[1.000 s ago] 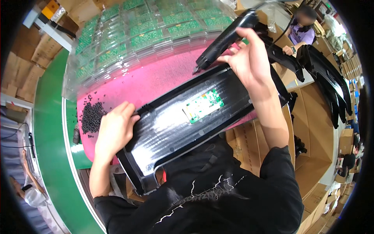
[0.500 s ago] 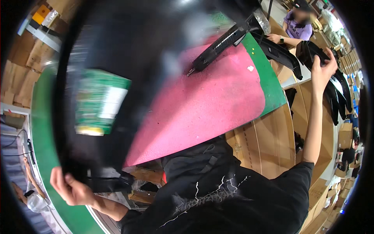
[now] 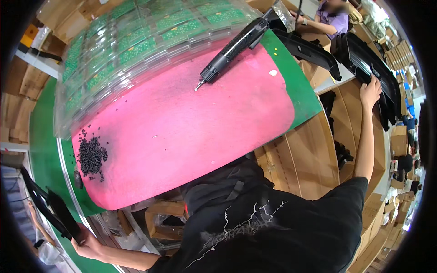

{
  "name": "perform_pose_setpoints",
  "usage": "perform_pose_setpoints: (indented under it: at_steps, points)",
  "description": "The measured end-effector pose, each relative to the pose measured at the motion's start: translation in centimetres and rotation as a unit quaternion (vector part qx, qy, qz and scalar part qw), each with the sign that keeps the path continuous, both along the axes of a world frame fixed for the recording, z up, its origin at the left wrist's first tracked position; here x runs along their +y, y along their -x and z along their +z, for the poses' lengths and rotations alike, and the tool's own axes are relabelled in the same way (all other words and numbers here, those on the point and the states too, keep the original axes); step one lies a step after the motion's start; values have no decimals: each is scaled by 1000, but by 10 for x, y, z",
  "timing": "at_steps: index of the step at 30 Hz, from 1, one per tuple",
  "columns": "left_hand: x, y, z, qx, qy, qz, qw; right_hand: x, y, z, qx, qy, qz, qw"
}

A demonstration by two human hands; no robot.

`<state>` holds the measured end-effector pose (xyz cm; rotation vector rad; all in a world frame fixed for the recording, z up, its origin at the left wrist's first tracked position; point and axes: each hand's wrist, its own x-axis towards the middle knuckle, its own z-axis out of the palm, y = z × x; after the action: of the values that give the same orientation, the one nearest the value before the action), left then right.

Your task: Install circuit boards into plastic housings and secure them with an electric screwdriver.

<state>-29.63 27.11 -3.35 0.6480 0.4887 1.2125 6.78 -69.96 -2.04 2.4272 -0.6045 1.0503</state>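
Black moulded plastic panels (image 3: 371, 68) stand stacked at the far right, long, curved, stiff and probably light, best gripped along an edge; the right hand (image 3: 369, 92) touches one, its grip unclear. The left hand (image 3: 88, 247) clasps another black panel (image 3: 48, 209) low left. A pink mat (image 3: 191, 132) carries a ribbed black electric screwdriver (image 3: 232, 48) and small black screws (image 3: 91, 154).

My left arm stretches far out and down to my left, my left hand (image 3: 88, 245) closed in a grip at the lower edge. My right arm reaches straight up and out to my right, elbow nearly locked; my right hand (image 3: 369, 91) seems open, fingertips touching.
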Motion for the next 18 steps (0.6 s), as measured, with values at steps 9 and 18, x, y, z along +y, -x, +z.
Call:
perform_pose_setpoints:
  at_steps: [9,18]
  points:
    - [114,14,-34,77,13,118,990,15,0,33,82,137,22,987]
    - [116,-41,-10,421,-359,282,784,91,14,96,-57,139,229,962]
